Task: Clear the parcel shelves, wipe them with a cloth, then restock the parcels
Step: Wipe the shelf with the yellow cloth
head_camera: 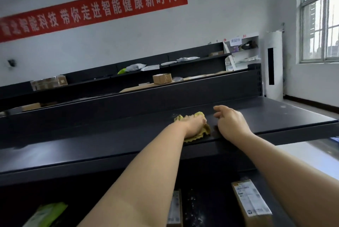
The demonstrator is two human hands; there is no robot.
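Where the dark top shelf (275, 116) runs across the middle of the view, a yellow-green cloth (199, 135) is bunched on its surface near the front edge. It is gripped by the left hand (194, 126), whose fingers are curled down over the crumpled fabric, so that only the cloth's frilled edges are seen around the hand. The right hand (231, 122) is held just beside it, to the right and apart from the cloth. Its fingers are loosely bent, nothing is held in them, and its heel is set at the shelf's front edge. Pale specks are seen on the shelf surface to the right of the hands. On the lower shelf (201, 208), below the forearms, a labelled cardboard parcel (251, 203) is laid at the right. A second box (175, 208) is partly hidden by the left forearm, and a green packet (45, 214) is laid at the far left. Behind, further black shelves (110, 83) are stocked with boxes and grey mailer bags, a red banner (91, 6) is hung on the white wall, and a window (319, 25) is seen at the right
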